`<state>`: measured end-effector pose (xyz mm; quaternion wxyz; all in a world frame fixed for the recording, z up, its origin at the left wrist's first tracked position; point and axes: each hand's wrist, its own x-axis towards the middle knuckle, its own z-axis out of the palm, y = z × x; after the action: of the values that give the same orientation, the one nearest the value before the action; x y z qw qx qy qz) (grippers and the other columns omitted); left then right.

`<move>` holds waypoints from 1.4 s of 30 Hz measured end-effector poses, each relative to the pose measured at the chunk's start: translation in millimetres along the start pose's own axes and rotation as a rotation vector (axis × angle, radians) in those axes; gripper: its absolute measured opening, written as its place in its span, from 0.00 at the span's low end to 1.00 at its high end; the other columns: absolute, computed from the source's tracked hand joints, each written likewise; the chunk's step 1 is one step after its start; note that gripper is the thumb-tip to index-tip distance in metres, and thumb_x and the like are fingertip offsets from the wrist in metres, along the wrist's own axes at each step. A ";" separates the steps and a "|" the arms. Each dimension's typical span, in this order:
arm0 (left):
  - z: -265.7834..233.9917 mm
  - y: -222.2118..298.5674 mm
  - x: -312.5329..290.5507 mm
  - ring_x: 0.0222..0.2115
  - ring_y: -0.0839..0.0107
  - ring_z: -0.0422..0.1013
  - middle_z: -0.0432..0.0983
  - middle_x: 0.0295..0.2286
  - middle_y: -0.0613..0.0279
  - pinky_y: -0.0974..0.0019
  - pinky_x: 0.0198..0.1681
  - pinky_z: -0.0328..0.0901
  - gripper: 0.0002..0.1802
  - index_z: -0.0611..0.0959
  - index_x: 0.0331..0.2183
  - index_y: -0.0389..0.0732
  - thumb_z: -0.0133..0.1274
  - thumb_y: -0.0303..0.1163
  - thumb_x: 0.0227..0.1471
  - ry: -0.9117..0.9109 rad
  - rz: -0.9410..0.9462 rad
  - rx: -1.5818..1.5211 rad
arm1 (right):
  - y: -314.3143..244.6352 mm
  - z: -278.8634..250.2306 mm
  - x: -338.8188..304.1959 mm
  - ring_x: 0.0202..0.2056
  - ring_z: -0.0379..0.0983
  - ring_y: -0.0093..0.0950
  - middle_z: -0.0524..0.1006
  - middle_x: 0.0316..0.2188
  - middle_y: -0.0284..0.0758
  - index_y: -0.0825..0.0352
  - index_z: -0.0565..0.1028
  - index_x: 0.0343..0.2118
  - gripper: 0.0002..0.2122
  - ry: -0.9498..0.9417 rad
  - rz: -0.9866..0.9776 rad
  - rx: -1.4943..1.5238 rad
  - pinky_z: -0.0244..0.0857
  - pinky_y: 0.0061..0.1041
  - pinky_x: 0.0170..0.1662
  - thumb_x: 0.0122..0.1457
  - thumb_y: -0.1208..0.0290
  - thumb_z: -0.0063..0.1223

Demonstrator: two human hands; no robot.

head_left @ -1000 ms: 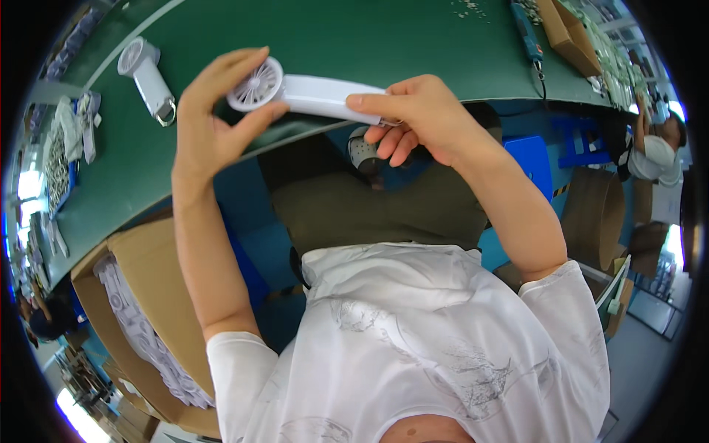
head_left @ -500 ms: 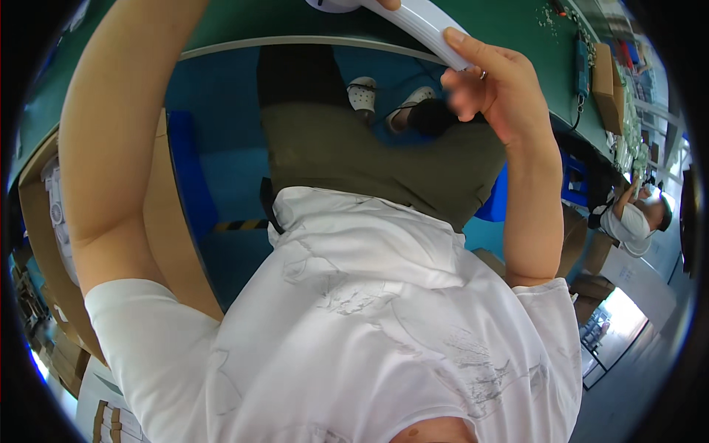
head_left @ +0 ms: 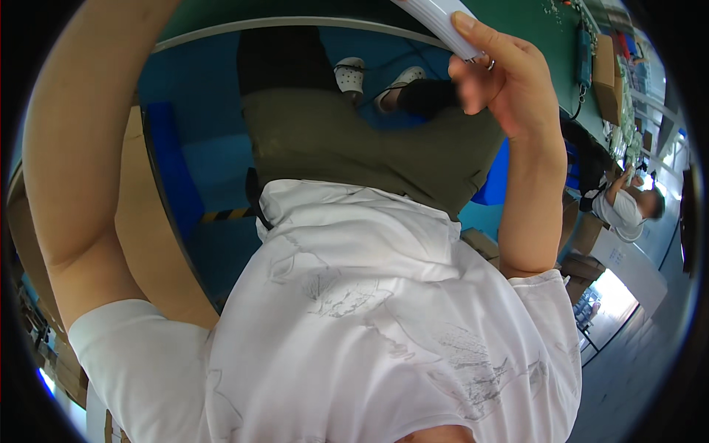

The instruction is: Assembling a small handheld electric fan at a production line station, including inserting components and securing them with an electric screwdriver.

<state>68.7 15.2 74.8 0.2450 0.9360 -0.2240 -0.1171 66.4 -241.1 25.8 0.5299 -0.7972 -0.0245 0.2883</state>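
Observation:
At the top of the view, my right hand (head_left: pixel 506 70) is closed round the lower end of a white, ribbed plastic handle (head_left: pixel 439 22). My thumb lies along its upper side, and the fingers curl beneath it, partly blurred. The handle slants up to the left and leaves the picture, so its other end is hidden. My left forearm (head_left: pixel 81 148) reaches up past the upper edge, and the left hand lies outside the picture.
A green worktop (head_left: pixel 295 10) with a pale edge runs along the top. On it at right are a teal tool-like device (head_left: pixel 584 55) and a cardboard box (head_left: pixel 607 77). A large carton (head_left: pixel 159 229) stands by my left side. Another person (head_left: pixel 624 207) sits far right.
The handle has shifted up, and its rounded far end is now out of the picture. A fingertip seen on it earlier no longer shows. My left arm has moved left.

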 end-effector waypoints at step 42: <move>145.3 71.3 -51.7 0.53 0.43 0.73 0.75 0.50 0.38 0.49 0.56 0.72 0.22 0.71 0.55 0.25 0.50 0.31 0.67 0.851 -0.346 -1.791 | 53.1 44.0 -40.5 0.24 0.80 0.24 0.82 0.25 0.41 0.73 0.77 0.36 0.17 0.121 -0.524 0.104 0.72 0.21 0.25 0.56 0.64 0.71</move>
<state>-50.0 -74.7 -7.0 0.8978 0.3906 0.1918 0.0676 -2.9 -241.7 -14.2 0.6272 -0.7511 -0.1834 0.0939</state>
